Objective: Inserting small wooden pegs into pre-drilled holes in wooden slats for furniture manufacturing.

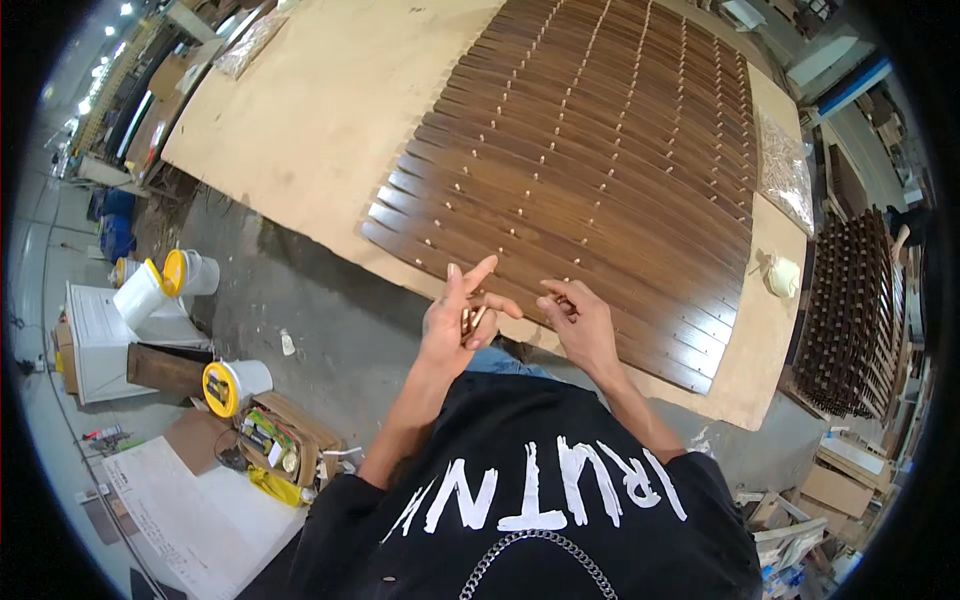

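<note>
Dark brown wooden slats (640, 250) lie side by side on a large pale board (330, 110). Light wooden dowels (524, 211) stand upright from them in rows. My left hand (462, 318) is just off the near edge of the slats, its palm turned up and a few dowels (477, 318) lying in it under partly curled fingers. Beside it, to the right, my right hand (580, 315) hovers over the nearest slats with its fingers curled and pinched together. Whatever those fingertips hold, if anything, is too small to make out.
On the board's right side lie a clear bag of dowels (785, 172) and a pale bundle (783, 277). Another bag (250, 45) rests at the far left corner. A stack of doweled slats (850, 310) stands to the right. Buckets (237, 385) and an open box (285, 440) occupy the left floor.
</note>
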`<state>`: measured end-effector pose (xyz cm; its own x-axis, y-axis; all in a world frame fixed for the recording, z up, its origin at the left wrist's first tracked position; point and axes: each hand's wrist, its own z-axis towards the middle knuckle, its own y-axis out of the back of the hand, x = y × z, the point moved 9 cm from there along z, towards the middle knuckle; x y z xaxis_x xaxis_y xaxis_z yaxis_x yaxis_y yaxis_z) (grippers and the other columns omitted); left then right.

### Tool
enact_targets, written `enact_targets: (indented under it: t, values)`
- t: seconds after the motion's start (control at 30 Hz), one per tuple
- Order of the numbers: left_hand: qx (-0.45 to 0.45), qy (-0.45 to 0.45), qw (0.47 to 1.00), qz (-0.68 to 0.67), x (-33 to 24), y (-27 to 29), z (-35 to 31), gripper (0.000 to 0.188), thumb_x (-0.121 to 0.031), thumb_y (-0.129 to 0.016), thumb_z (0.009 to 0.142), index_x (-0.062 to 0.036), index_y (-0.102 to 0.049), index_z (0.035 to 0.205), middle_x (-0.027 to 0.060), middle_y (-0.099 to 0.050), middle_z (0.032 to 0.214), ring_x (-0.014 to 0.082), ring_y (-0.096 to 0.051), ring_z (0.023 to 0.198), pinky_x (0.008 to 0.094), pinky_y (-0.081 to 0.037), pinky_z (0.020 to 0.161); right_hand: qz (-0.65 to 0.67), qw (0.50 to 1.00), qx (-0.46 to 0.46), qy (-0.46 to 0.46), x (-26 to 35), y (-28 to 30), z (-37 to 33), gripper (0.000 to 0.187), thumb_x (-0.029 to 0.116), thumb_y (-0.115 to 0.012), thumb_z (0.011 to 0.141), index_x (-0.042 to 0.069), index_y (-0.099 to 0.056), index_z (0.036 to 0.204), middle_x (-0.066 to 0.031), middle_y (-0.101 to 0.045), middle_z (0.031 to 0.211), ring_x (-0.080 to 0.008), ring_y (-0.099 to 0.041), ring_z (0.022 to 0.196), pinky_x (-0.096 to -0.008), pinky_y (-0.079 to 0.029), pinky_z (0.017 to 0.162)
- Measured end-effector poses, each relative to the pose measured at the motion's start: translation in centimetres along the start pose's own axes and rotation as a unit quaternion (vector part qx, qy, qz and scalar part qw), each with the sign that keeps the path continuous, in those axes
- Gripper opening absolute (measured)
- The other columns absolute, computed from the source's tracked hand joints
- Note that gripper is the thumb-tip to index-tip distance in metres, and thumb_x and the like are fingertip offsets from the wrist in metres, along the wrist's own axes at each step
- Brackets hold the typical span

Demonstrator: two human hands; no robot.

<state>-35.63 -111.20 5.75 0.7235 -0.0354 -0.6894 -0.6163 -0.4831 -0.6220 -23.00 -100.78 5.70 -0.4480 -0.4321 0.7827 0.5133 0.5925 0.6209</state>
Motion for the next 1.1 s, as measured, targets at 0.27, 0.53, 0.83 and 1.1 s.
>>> enact_targets:
  t: [0.27, 0.53, 0.83, 1.1]
  values:
    - [-0.067, 0.037, 0.981, 0.18, 3.7, 1.0, 0.6, 0.076, -0.066, -0.023, 0.096, -0.0106, -0.032, 0.148, 0.0017, -0.056, 0.066, 0.0062, -0.034, 0.043, 0.022, -0.025, 0.039, -0.022, 0.993, 0.039, 0.108, 7.0, 0.1, -1.3, 0.029, 0.018, -0.071, 0.079, 0.007, -0.069, 0.106, -0.0062, -0.058, 0.103, -0.0233, -0.06, 0.092, -0.0335, -0.051, 0.074]
    - [-0.061, 0.06, 0.957, 0.276, 5.8, 1.0, 0.0, 0.078, -0.064, -0.023, 0.097, -0.0012, -0.049, 0.135, -0.0025, -0.056, 0.072, 0.0038, -0.043, 0.057, 0.0205, -0.031, 0.048, -0.1, 0.975, 0.088, 0.176, 5.7, -3.4, -3.6, 0.014, 0.011, -0.062, 0.078, 0.002, -0.061, 0.088, -0.0106, -0.055, 0.096, -0.0286, -0.056, 0.092, -0.043, -0.051, 0.071]
    - [-0.009, 0.201, 0.97, 0.139, 13.9, 4.2, -0.1, 0.078, -0.066, -0.02, 0.097, -0.0008, -0.064, 0.101, 0.0007, -0.058, 0.072, 0.008, -0.046, 0.056, 0.0212, -0.033, 0.047, -0.033, 0.975, 0.184, 0.124, 1.9, -6.1, -5.2, 0.015, 0.011, -0.061, 0.082, 0.0, -0.056, 0.091, -0.0153, -0.058, 0.091, -0.0333, -0.058, 0.091, -0.046, -0.05, 0.072]
    - [-0.045, 0.142, 0.988, 0.031, 12.5, 6.6, 1.0, 0.045, -0.041, -0.039, 0.102, -0.0009, -0.061, 0.099, 0.0041, -0.057, 0.065, 0.0091, -0.042, 0.049, 0.0229, -0.03, 0.044, 0.191, 0.974, -0.045, -0.108, -11.4, -3.7, -3.0, 0.021, 0.003, -0.057, 0.089, 0.003, -0.064, 0.108, -0.0133, -0.061, 0.092, -0.0198, -0.068, 0.069, -0.0294, -0.055, 0.062]
